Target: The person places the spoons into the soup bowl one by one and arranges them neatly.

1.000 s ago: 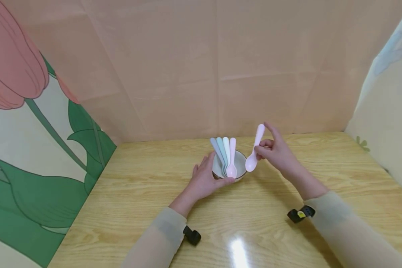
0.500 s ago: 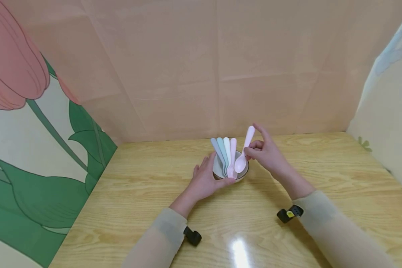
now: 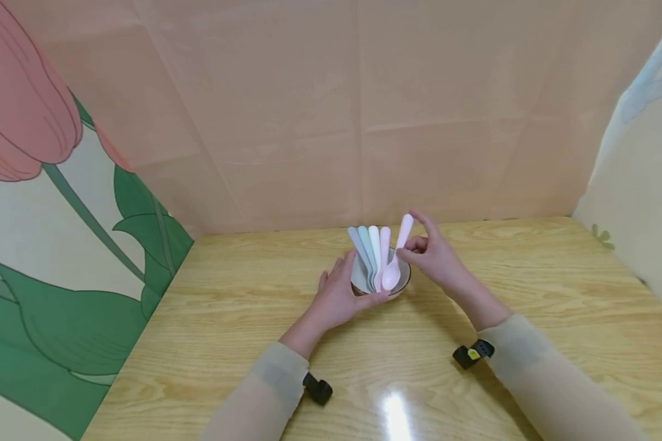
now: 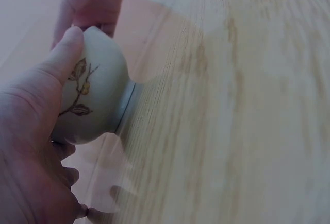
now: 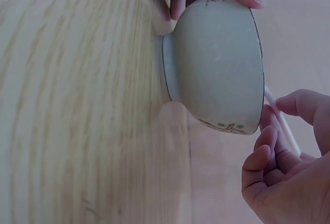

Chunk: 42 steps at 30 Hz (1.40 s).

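Observation:
My left hand (image 3: 339, 297) grips a white bowl (image 4: 100, 87) from its left side, thumb along the near rim and fingers round the far side. A plant pattern and a dark rim line decorate the bowl. Inside lean several small spoons: a grey-blue spoon (image 3: 358, 242), a teal spoon (image 3: 366, 240), a white spoon (image 3: 374, 239) and a pink spoon (image 3: 385, 239). Another pink spoon (image 3: 405, 229) is pinched at its handle between thumb and fingers of my right hand (image 3: 436, 252). Its scoop points down and overlaps the bowl's inside. The right wrist view shows only part of its handle.
The bowl's foot stands on a wood-grain table (image 3: 226, 306). Behind it rises a plain pinkish backdrop (image 3: 287, 122). A tulip-printed panel (image 3: 77, 331) borders the left, and a pale printed panel (image 3: 640, 202) the right. Each wrist carries a black camera (image 3: 318, 389).
My right hand has moved left and slightly down, bringing the pinched pink spoon from beside the bowl to over its inside, close to the other spoons. The left hand and bowl stay in place.

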Each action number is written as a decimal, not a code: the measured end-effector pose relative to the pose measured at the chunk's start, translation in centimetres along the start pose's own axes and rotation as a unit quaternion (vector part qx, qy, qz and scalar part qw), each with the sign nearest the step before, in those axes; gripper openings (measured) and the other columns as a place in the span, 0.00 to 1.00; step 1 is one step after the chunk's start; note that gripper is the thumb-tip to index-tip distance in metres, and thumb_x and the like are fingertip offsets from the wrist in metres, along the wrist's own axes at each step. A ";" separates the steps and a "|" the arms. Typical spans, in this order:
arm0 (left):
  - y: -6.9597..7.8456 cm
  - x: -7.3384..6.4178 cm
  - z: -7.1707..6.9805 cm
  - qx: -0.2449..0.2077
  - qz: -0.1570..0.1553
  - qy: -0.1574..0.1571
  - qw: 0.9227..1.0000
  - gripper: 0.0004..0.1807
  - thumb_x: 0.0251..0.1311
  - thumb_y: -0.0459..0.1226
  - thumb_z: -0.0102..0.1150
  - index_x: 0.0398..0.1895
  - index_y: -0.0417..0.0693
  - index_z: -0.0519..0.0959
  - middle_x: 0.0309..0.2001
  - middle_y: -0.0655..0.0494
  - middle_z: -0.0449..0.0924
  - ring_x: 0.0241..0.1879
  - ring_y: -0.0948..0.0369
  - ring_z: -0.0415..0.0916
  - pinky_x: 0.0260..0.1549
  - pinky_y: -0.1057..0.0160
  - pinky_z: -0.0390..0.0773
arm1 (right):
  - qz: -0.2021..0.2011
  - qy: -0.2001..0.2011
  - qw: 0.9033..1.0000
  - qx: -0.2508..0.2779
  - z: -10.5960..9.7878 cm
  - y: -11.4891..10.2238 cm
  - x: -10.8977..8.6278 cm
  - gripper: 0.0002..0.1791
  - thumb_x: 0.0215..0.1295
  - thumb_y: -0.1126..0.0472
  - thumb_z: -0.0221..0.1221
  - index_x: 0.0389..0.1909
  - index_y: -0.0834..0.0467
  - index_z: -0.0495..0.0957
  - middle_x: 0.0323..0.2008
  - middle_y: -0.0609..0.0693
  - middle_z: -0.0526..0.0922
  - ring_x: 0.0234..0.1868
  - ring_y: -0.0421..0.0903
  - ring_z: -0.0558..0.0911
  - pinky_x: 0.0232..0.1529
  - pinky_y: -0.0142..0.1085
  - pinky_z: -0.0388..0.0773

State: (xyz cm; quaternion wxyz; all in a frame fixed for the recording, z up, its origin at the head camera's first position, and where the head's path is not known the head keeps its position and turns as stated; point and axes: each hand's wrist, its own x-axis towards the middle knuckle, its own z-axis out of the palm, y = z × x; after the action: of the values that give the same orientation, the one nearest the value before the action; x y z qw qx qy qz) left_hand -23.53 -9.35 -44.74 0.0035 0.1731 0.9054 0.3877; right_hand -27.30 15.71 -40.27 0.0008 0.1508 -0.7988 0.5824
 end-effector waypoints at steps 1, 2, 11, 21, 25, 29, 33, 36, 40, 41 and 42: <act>0.0 0.0 0.0 0.000 0.000 0.000 1.000 0.66 0.62 0.72 0.71 0.93 0.63 0.44 0.87 0.53 0.57 0.87 0.49 0.48 0.80 0.27 0.40 | 0.002 -0.002 1.000 -0.004 0.0 0.0 0.0 0.53 0.76 0.69 0.67 0.90 0.55 0.43 0.39 0.59 0.86 0.39 0.43 0.81 0.41 0.30 0.77; 0.1 0.0 0.0 0.000 0.002 0.001 1.000 0.66 0.62 0.71 0.71 0.93 0.63 0.44 0.86 0.53 0.58 0.87 0.50 0.49 0.80 0.27 0.41 | 0.002 -0.004 1.000 -0.008 0.0 0.1 0.0 0.53 0.76 0.68 0.67 0.90 0.55 0.43 0.39 0.59 0.86 0.39 0.43 0.81 0.41 0.30 0.77; 0.2 0.0 -0.2 0.005 0.005 0.000 1.000 0.66 0.61 0.70 0.73 0.92 0.63 0.44 0.86 0.53 0.60 0.86 0.52 0.52 0.79 0.27 0.42 | 0.000 -0.022 0.999 -0.043 0.1 0.7 0.1 0.54 0.77 0.66 0.69 0.91 0.52 0.44 0.42 0.61 0.88 0.40 0.47 0.82 0.40 0.32 0.78; 0.4 0.1 -0.1 0.008 0.006 -0.001 1.000 0.66 0.62 0.70 0.73 0.92 0.62 0.45 0.86 0.56 0.58 0.86 0.51 0.50 0.79 0.26 0.42 | -0.004 -0.019 0.998 -0.066 0.1 1.1 0.2 0.53 0.75 0.66 0.71 0.90 0.56 0.47 0.42 0.60 0.88 0.40 0.49 0.79 0.37 0.31 0.75; 0.4 0.2 0.0 0.009 0.005 0.001 1.000 0.65 0.62 0.70 0.73 0.92 0.63 0.45 0.86 0.55 0.59 0.86 0.52 0.51 0.79 0.26 0.42 | -0.010 -0.005 0.996 -0.089 0.1 1.2 0.4 0.49 0.74 0.67 0.71 0.87 0.60 0.53 0.44 0.60 0.86 0.41 0.50 0.77 0.37 0.31 0.73; 0.4 0.2 0.0 0.010 0.005 0.002 1.000 0.66 0.61 0.70 0.73 0.92 0.63 0.45 0.86 0.55 0.59 0.86 0.53 0.51 0.79 0.26 0.42 | -0.002 0.005 0.995 -0.103 0.1 1.3 0.4 0.45 0.74 0.66 0.70 0.85 0.63 0.58 0.45 0.60 0.85 0.43 0.51 0.75 0.36 0.31 0.72; 0.3 0.2 0.0 0.012 0.004 0.001 1.000 0.66 0.61 0.70 0.73 0.92 0.63 0.44 0.86 0.55 0.59 0.86 0.53 0.51 0.79 0.27 0.42 | 0.009 0.007 0.994 -0.109 0.0 1.1 0.4 0.42 0.75 0.64 0.70 0.84 0.66 0.61 0.49 0.62 0.84 0.46 0.53 0.75 0.37 0.31 0.72; 0.3 0.4 0.1 0.012 0.003 -0.001 1.000 0.66 0.61 0.71 0.73 0.92 0.63 0.44 0.86 0.55 0.58 0.86 0.53 0.50 0.79 0.27 0.42 | 0.017 0.007 0.993 -0.118 -0.2 1.1 0.3 0.41 0.76 0.62 0.70 0.83 0.66 0.63 0.51 0.62 0.84 0.48 0.54 0.75 0.38 0.32 0.73; 0.4 0.4 0.2 0.009 0.002 -0.007 1.000 0.67 0.61 0.70 0.73 0.93 0.64 0.43 0.87 0.57 0.56 0.87 0.52 0.48 0.80 0.27 0.41 | 0.028 0.005 0.991 -0.133 -0.3 1.3 0.2 0.41 0.77 0.60 0.70 0.83 0.65 0.64 0.52 0.61 0.83 0.50 0.54 0.76 0.39 0.32 0.73; 0.4 0.4 0.2 0.008 0.002 -0.009 1.000 0.67 0.61 0.70 0.73 0.93 0.64 0.43 0.87 0.57 0.56 0.87 0.51 0.48 0.80 0.27 0.41 | 0.030 0.003 0.990 -0.135 -0.3 1.3 0.2 0.41 0.77 0.59 0.70 0.84 0.65 0.64 0.53 0.61 0.83 0.51 0.54 0.76 0.39 0.32 0.73; 0.4 0.4 0.2 0.008 0.003 -0.011 1.000 0.67 0.61 0.70 0.73 0.93 0.64 0.42 0.88 0.57 0.55 0.87 0.50 0.47 0.79 0.27 0.41 | 0.029 0.003 0.990 -0.135 -0.4 1.3 0.1 0.42 0.77 0.59 0.70 0.84 0.65 0.63 0.53 0.61 0.83 0.51 0.54 0.76 0.40 0.32 0.74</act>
State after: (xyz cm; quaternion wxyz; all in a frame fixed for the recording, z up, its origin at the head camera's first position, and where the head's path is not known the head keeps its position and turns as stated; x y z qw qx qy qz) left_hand -23.75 -8.81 -44.49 0.0105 0.1803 0.9076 0.3790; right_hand -27.82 16.41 -41.37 0.0067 0.1249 -0.8742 0.4692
